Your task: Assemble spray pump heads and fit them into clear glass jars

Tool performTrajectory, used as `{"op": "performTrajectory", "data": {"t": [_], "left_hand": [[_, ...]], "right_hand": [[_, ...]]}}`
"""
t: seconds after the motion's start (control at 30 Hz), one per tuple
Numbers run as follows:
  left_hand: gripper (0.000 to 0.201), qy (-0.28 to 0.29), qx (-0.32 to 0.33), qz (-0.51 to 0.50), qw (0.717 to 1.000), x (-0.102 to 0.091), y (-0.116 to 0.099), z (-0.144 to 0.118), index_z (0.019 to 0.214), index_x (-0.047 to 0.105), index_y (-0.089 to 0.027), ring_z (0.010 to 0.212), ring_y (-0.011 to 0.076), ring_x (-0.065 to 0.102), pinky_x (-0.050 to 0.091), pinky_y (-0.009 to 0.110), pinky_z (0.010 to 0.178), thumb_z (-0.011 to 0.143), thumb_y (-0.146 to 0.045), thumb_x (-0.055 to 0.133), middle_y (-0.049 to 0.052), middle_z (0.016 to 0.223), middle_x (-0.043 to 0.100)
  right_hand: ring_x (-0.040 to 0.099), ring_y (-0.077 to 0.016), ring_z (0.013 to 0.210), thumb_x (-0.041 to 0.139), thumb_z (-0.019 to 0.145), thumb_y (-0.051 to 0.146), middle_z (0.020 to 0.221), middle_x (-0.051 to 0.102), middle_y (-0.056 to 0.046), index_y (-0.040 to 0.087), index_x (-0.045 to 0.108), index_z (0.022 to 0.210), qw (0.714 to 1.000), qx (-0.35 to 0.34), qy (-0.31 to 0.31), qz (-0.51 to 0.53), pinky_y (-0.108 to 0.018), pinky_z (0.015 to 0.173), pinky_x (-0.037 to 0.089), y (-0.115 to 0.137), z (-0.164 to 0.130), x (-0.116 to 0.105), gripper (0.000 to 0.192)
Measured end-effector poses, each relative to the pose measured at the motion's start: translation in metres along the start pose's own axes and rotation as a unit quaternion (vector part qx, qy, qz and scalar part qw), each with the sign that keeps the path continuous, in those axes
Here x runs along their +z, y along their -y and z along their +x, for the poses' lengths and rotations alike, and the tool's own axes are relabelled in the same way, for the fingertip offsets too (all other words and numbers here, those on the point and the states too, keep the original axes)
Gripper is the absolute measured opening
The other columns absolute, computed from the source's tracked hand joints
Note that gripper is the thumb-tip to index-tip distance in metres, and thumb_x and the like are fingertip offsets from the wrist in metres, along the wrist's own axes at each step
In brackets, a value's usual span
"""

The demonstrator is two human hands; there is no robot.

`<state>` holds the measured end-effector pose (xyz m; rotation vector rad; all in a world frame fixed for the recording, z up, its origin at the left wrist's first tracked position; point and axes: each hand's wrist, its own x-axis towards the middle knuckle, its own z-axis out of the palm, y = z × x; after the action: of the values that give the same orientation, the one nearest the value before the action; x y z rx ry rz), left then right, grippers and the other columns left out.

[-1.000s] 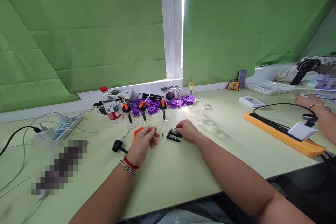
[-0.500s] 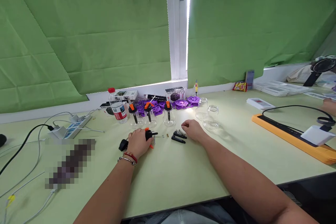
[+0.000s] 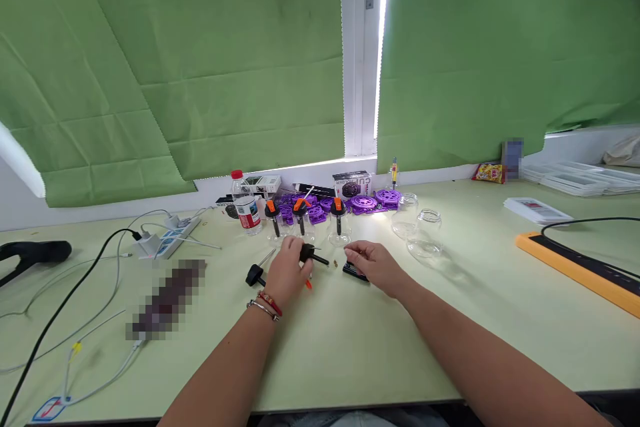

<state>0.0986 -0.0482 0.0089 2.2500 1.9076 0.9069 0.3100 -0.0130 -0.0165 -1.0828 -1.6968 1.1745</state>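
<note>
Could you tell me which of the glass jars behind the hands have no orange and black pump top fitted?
The two empty jars on the right, beside the right hand, stand open. The three jars behind the left hand each carry a pump top.

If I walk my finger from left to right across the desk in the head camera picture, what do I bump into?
Black handle → power strip → water bottle → left hand → right hand → empty glass jar → orange board.

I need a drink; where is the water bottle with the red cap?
The water bottle stands at the back of the table, left of centre, beside the purple parts.
</note>
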Motion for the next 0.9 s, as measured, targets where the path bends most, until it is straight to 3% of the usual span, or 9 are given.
{"op": "performTrajectory", "data": {"t": [0.1, 0.2, 0.4, 0.53, 0.67, 0.9], "left_hand": [[0.019, 0.012, 0.076, -0.091, 0.993, 0.003, -0.016, -0.009, 0.092, 0.052, -0.021, 0.087, 0.0191, 0.053, 0.044, 0.029, 0.074, 0.074, -0.02, 0.055, 0.008, 0.108, 0.046], [0.025, 0.054, 0.105, -0.175, 0.978, 0.008, -0.024, -0.014, 0.094, 0.054, -0.021, 0.086, 0.0177, 0.053, 0.045, 0.027, 0.071, 0.07, -0.019, 0.061, 0.008, 0.107, 0.045], [0.032, 0.047, 0.06, -0.245, 0.966, 0.01, -0.006, -0.006, 0.096, 0.059, -0.021, 0.086, 0.0188, 0.052, 0.042, 0.031, 0.082, 0.07, -0.035, 0.069, 0.006, 0.094, 0.053], [0.039, 0.057, 0.055, -0.258, 0.963, 0.011, -0.002, -0.004, 0.096, 0.062, -0.021, 0.084, 0.0181, 0.052, 0.043, 0.032, 0.08, 0.065, -0.042, 0.073, 0.005, 0.093, 0.054], [0.042, 0.087, 0.076, -0.29, 0.95, 0.015, -0.006, -0.006, 0.099, 0.062, -0.022, 0.088, 0.0188, 0.052, 0.046, 0.033, 0.078, 0.064, -0.041, 0.075, 0.005, 0.095, 0.053], [0.045, 0.122, 0.02, -0.404, 0.906, 0.02, -0.001, -0.005, 0.103, 0.062, -0.022, 0.098, 0.0218, 0.053, 0.051, 0.033, 0.073, 0.062, -0.031, 0.077, 0.007, 0.103, 0.052]], "right_hand": [[0.057, -0.0122, 0.058, 0.054, 0.079, 0.049, 0.077, 0.062, -0.003, 0.018, 0.054, 0.116, 0.991, 0.0, 0.105, 0.085, -0.022, 0.046, 0.04, 0.01, -0.012, 0.017, 0.048], [0.057, -0.0123, 0.057, 0.055, 0.08, 0.049, 0.071, 0.06, -0.001, 0.018, 0.051, 0.119, 0.978, -0.006, 0.168, 0.124, -0.022, 0.046, 0.042, 0.013, -0.018, 0.026, 0.05], [0.051, -0.0084, 0.049, 0.056, 0.079, 0.047, 0.065, 0.057, 0.0, 0.015, 0.06, 0.105, 0.973, 0.043, 0.122, 0.19, -0.02, 0.043, 0.038, 0.008, -0.013, 0.022, 0.041], [0.054, -0.0096, 0.052, 0.058, 0.079, 0.047, 0.07, 0.059, -0.001, 0.015, 0.061, 0.107, 0.964, 0.055, 0.148, 0.216, -0.021, 0.045, 0.04, 0.006, -0.012, 0.024, 0.043], [0.052, -0.0092, 0.05, 0.057, 0.08, 0.047, 0.061, 0.055, 0.001, 0.014, 0.063, 0.108, 0.96, 0.043, 0.153, 0.231, -0.022, 0.046, 0.04, 0.005, -0.013, 0.026, 0.043], [0.049, -0.0074, 0.051, 0.058, 0.08, 0.038, 0.061, 0.058, 0.0, 0.013, 0.065, 0.104, 0.961, 0.045, 0.118, 0.248, -0.022, 0.051, 0.038, 0.004, -0.011, 0.023, 0.035]]}}
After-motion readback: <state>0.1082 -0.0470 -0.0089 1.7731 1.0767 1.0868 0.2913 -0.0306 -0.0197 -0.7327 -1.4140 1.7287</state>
